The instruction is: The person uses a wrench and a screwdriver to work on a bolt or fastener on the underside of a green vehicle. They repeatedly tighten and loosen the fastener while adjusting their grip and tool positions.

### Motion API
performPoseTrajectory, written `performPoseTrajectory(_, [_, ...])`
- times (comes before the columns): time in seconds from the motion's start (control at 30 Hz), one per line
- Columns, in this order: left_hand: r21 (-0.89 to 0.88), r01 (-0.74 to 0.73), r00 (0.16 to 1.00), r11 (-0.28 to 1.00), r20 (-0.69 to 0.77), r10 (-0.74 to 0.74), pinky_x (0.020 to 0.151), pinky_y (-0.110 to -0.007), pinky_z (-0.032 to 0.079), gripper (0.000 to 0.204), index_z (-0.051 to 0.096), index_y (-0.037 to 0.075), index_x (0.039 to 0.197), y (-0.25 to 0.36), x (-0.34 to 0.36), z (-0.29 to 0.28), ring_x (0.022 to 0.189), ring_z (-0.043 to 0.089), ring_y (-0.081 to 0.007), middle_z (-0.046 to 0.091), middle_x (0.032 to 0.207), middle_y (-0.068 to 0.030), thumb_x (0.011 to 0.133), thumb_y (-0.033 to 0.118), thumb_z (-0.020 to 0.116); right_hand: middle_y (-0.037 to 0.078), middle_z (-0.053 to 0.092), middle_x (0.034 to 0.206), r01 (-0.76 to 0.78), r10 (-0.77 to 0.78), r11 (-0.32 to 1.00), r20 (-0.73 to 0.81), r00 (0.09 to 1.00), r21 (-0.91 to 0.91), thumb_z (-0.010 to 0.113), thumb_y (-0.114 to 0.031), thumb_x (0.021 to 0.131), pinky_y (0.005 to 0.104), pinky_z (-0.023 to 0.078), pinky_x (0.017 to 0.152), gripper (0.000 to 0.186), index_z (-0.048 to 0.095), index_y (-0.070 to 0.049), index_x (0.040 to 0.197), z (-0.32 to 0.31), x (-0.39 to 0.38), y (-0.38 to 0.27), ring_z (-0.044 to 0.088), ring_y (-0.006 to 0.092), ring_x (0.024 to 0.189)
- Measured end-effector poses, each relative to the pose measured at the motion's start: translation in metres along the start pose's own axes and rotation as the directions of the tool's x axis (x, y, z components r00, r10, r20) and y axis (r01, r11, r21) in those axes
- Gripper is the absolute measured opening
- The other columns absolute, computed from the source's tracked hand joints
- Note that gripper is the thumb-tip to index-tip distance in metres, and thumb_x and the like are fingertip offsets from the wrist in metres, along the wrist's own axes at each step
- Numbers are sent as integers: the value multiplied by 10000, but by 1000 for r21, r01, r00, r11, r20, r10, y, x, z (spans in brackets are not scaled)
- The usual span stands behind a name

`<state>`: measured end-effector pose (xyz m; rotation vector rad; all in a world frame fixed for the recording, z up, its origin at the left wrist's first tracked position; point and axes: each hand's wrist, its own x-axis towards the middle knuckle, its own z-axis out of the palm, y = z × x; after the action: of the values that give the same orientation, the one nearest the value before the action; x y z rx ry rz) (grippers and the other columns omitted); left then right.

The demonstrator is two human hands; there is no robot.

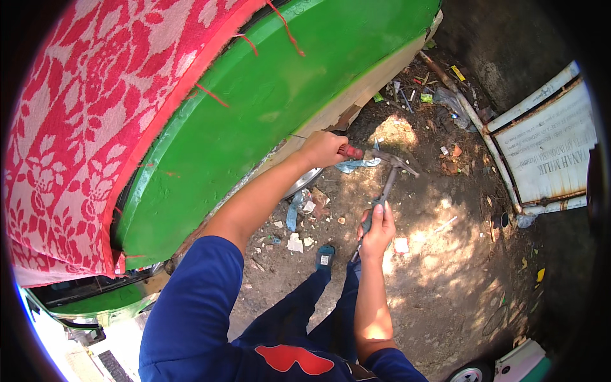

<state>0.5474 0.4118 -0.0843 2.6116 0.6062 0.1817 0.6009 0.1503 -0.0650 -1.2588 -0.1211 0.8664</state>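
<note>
My left hand [323, 149] is closed around a red-handled screwdriver [351, 151]. Its thin shaft pokes out on the far side of my fist toward the lower edge of a green car body panel [254, 118]. In my right hand [378, 228] is a hammer [386, 186], gripped by its dark handle with the head up. One end of the hammer head is at the butt of the red handle; whether they touch I cannot tell. The screwdriver's tip against the panel is too small to make out.
A red and pink patterned cloth [114, 108] covers the panel's upper part, loose threads hanging. Paint flakes [294, 242], rags and litter lie on the dirt ground. A rusty-framed white sign [544, 143] leans at the right. A wheel [470, 374] shows at lower right.
</note>
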Motion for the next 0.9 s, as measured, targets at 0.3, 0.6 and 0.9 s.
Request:
performPoseTrajectory(0.3, [-51, 70, 997, 996, -31, -72, 653, -478, 510, 197, 657, 122, 773, 0, 10, -9, 723, 655, -375, 671, 726, -147, 739, 306, 718, 8, 530, 704, -36, 37, 999, 16, 999, -24, 517, -285, 1055, 210, 344, 372, 315, 569, -68, 1277, 1, 21, -21, 440, 58, 441])
performPoseTrajectory(0.6, [-145, 127, 988, 981, -68, -138, 654, -460, 518, 208, 657, 111, 762, -7, 10, -19, 718, 658, -369, 680, 735, -136, 723, 296, 745, -4, 539, 709, -9, 30, 986, 129, 991, -164, 548, -283, 1041, 202, 353, 391, 347, 565, -62, 1308, 26, 32, -39, 440, 41, 455])
performPoseTrajectory(0.9, [-266, 137, 979, 954, -112, -172, 606, -396, 495, 211, 644, 70, 735, -3, 8, -24, 615, 615, -308, 633, 672, -137, 728, 240, 769, 4, 532, 699, -28, 42, 988, 84, 996, -152, 543, -252, 1045, 205, 356, 389, 298, 578, -43, 1255, 40, 18, -33, 437, 43, 462])
